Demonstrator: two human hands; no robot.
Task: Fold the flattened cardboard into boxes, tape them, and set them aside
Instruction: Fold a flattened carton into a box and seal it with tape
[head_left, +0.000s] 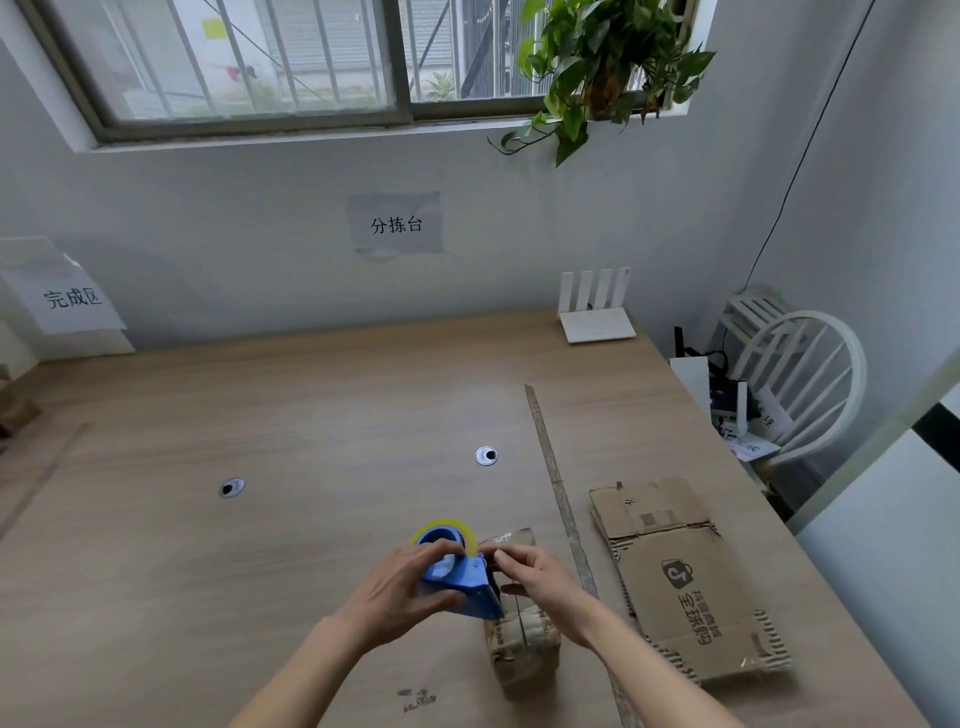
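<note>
A small folded cardboard box (524, 652) stands on the wooden table (260, 441) near its front edge. Over the box's top my left hand (402, 590) grips a blue tape dispenser (462, 579) with a yellow-rimmed roll. My right hand (535, 569) pinches the end of the tape just right of the dispenser, above the box. A stack of flattened cardboard (685, 582) with a printed logo lies to the right of the box.
A long thin strip (558, 499) lies on the table between the box and the flattened stack. Two round cable holes (486, 455) sit mid-table. A white router (597, 312) stands at the back right, a white chair (800, 384) beyond the right edge, more cardboard (15, 405) far left.
</note>
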